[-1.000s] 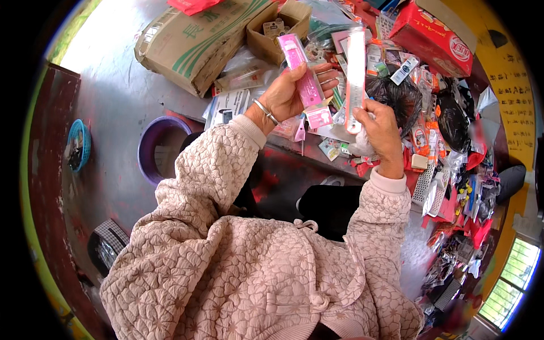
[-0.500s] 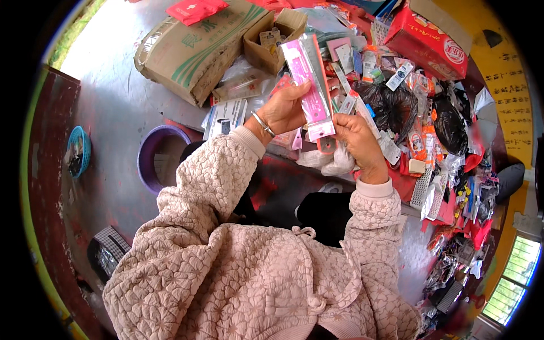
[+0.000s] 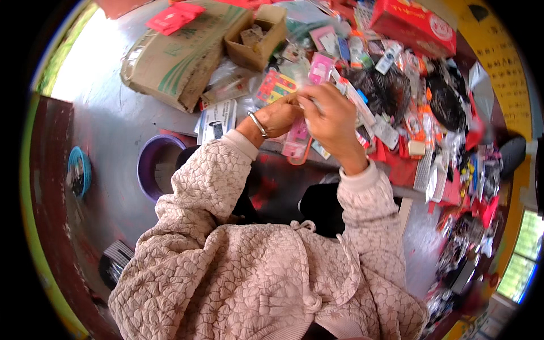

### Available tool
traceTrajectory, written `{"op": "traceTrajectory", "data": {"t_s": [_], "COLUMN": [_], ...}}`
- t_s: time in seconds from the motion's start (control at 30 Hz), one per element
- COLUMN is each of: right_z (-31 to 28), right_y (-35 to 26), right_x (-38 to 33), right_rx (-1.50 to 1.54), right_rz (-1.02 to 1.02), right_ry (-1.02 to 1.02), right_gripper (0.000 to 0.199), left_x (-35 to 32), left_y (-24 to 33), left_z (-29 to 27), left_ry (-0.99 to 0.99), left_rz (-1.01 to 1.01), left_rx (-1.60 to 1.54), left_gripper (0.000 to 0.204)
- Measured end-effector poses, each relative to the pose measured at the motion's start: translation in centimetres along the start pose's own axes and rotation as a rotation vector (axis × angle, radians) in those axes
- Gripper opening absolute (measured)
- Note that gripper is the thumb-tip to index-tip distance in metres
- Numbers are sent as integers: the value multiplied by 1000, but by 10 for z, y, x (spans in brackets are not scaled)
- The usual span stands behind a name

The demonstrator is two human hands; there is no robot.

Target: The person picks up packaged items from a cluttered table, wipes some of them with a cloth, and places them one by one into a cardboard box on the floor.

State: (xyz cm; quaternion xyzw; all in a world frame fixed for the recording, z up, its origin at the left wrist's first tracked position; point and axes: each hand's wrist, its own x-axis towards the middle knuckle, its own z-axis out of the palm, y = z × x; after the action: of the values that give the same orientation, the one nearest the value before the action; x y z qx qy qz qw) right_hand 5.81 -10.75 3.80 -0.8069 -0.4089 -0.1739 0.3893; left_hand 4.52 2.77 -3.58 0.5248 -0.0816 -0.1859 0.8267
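Note:
A pink, long flat item in clear packaging (image 3: 296, 143) slants away from me, its far end beyond my hands and its near end below them. My left hand (image 3: 279, 118), with a silver bangle at the wrist, is closed around its middle. Crossing over the package, my right hand (image 3: 330, 116) is curled into a fist against the left fingers. A small whitish blur shows at its thumb, and what it pinches cannot be made out. Just past my left hand lies a red, yellow and blue card (image 3: 276, 85).
Cardboard boxes (image 3: 170, 62) stand at the far left, and a red box (image 3: 416, 25) at the far right. Heaped packets and black plastic bags (image 3: 379, 90) cover the right side. A purple bucket (image 3: 148, 170) and a blue basket (image 3: 79, 170) are on the left.
My right hand has moved from the package's near end up and left, over its middle. The package sits lower between my hands. The view has shifted slightly.

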Motion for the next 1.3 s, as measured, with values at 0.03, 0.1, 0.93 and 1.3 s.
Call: {"op": "traceTrajectory", "data": {"t_s": [0.03, 0.1, 0.93, 1.3], "right_z": [6, 6, -33, -25], "right_y": [8, 47, 83, 78], "right_x": [-1, -9, -15, -18], "right_rx": [-231, -237, 1182, 804], "right_rz": [-75, 1, 1001, 794], "right_ry": [-19, 92, -51, 19], "right_gripper": [8, 8, 27, 26], "left_x": [-3, -7, -16, -10], "left_y": [-5, 12, 26, 9], "left_z": [1, 13, 21, 19], "left_ry": [-45, -152, -93, -99], "left_rz": [-79, -305, -176, -249], "left_rx": [175, 101, -295, -321], "left_gripper": [34, 35, 39, 41]}}
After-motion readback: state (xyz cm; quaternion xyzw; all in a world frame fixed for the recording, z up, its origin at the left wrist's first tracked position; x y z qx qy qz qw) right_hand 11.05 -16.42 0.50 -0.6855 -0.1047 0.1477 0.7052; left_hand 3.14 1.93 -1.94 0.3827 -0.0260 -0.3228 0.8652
